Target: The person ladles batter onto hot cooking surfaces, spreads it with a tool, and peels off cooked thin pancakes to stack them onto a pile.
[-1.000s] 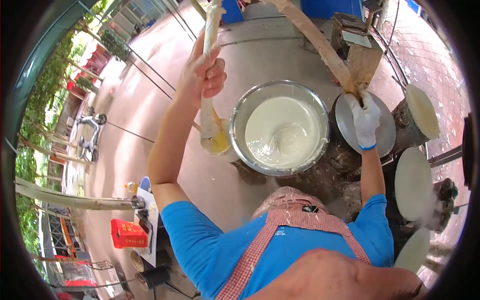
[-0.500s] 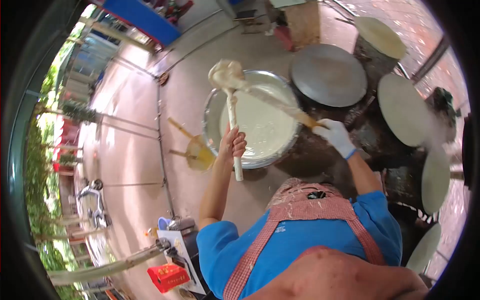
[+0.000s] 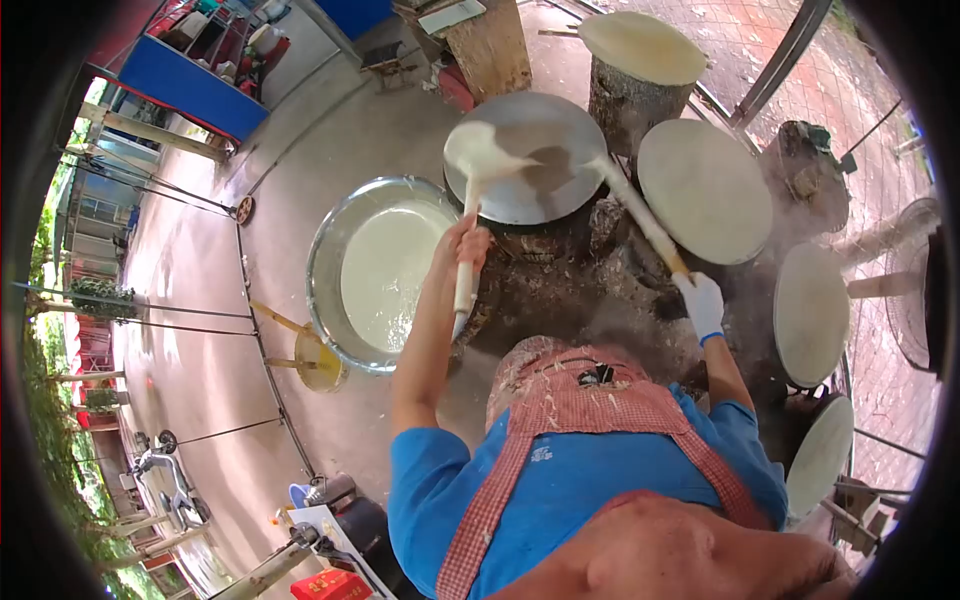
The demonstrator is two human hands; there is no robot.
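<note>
My bare left hand (image 3: 463,246) is closed round the handle of a batter-coated ladle (image 3: 480,152). Pale batter hangs from its head over a round grey griddle (image 3: 540,205). In a white glove, my right hand (image 3: 700,303) grips the wooden end of a long batter-smeared scraper (image 3: 640,213), whose far end is blurred above the griddle's right edge. Left of the griddle sits a large metal basin (image 3: 325,290) of white batter (image 3: 392,285).
More round griddles with pale sheets (image 3: 705,190) curve along the right, with steam near them. A yellow container (image 3: 318,362) with sticks stands left of the basin. A red packet (image 3: 332,585) lies at the bottom left, and a wooden block (image 3: 490,50) stands beyond the griddle.
The view has turned rightward. My left hand has carried the ladle with batter from over the basin to over the griddle. My right hand has moved the scraper there too.
</note>
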